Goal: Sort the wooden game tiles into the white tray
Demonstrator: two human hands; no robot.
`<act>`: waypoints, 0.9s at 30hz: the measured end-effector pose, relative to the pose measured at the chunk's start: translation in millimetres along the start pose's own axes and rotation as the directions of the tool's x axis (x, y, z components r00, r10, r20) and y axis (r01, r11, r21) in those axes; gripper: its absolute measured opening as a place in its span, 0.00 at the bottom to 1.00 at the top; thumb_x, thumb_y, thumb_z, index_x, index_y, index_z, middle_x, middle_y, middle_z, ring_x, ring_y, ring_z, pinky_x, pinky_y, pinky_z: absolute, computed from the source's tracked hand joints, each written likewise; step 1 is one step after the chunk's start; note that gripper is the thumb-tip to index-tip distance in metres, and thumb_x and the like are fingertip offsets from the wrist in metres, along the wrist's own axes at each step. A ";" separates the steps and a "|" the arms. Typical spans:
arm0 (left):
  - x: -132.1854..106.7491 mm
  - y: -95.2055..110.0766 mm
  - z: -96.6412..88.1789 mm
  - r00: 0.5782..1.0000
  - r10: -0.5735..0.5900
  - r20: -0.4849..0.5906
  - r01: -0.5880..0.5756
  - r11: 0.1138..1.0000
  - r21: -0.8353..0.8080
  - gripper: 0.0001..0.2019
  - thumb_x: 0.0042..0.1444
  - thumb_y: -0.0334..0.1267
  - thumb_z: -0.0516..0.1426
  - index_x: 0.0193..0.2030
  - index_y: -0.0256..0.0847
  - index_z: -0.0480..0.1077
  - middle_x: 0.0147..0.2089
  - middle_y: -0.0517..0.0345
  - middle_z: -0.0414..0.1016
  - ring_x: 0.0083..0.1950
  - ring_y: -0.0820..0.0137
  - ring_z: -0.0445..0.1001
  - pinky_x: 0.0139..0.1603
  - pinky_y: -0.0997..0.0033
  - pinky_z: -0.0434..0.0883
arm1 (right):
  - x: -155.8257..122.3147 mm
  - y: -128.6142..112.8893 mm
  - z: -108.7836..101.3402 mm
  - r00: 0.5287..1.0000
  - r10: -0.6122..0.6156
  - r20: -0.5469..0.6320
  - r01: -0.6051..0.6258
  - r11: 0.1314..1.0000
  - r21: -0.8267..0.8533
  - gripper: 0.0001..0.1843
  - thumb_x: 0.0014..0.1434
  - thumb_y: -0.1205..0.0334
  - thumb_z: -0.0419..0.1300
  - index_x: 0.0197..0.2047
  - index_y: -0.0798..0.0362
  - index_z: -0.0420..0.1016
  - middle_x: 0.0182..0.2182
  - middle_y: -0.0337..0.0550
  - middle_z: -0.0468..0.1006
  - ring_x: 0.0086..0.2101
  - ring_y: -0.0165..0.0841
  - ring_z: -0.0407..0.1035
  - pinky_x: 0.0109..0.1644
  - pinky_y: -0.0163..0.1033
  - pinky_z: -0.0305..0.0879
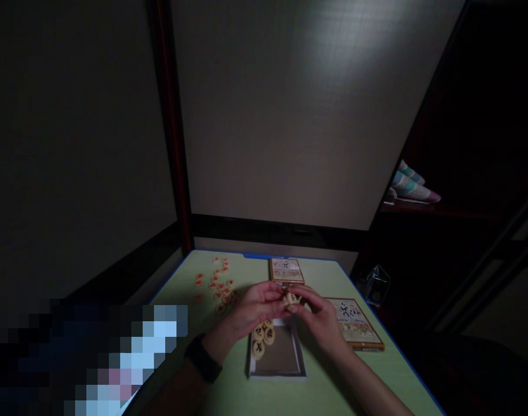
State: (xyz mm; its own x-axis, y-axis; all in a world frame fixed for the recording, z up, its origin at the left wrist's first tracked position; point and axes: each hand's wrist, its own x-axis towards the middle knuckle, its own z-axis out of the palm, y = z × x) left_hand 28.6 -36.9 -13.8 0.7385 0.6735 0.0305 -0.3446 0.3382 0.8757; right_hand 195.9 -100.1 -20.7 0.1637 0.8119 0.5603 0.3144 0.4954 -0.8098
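My left hand (256,305), with a dark band on its wrist, and my right hand (322,318) meet above the table, fingers closed around a few round wooden Chinese chess pieces (291,299). The fingers partly cover these pieces, so I cannot tell exactly how many each hand grips. Below the hands lies a shallow open box tray (285,352) with a white rim. Several dark-marked chess pieces (269,335) lie flat along its left side. Loose red-marked chess pieces (221,287) are scattered on the table left of my left hand, a few dark-marked ones near them.
The pale green table (333,387) has a blue edge. An illustrated box (287,270) lies at its far side, and a larger box lid (360,323) lies to the right of my right hand. Dark wall panels stand behind. Striped fabric (411,184) rests on a shelf at right.
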 end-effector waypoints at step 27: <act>-0.6 -4.2 -4.0 0.999 0.017 0.042 -0.015 0.999 -0.042 0.18 0.46 0.37 0.70 0.44 0.34 0.77 0.42 0.48 0.78 0.42 0.67 0.76 0.48 0.64 0.73 | -18.9 -4.1 9.2 0.854 -0.520 0.002 0.451 0.740 -0.499 0.17 0.58 0.68 0.64 0.51 0.47 0.74 0.39 0.45 0.82 0.38 0.39 0.72 0.43 0.47 0.69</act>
State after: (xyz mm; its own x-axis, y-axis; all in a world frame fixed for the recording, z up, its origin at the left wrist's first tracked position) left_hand 27.3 -36.1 -19.4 0.7561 0.6512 0.0651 -0.3794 0.3551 0.8544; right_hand 182.9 -114.6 -29.6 -0.0253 0.4368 0.8992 0.7729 0.5790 -0.2595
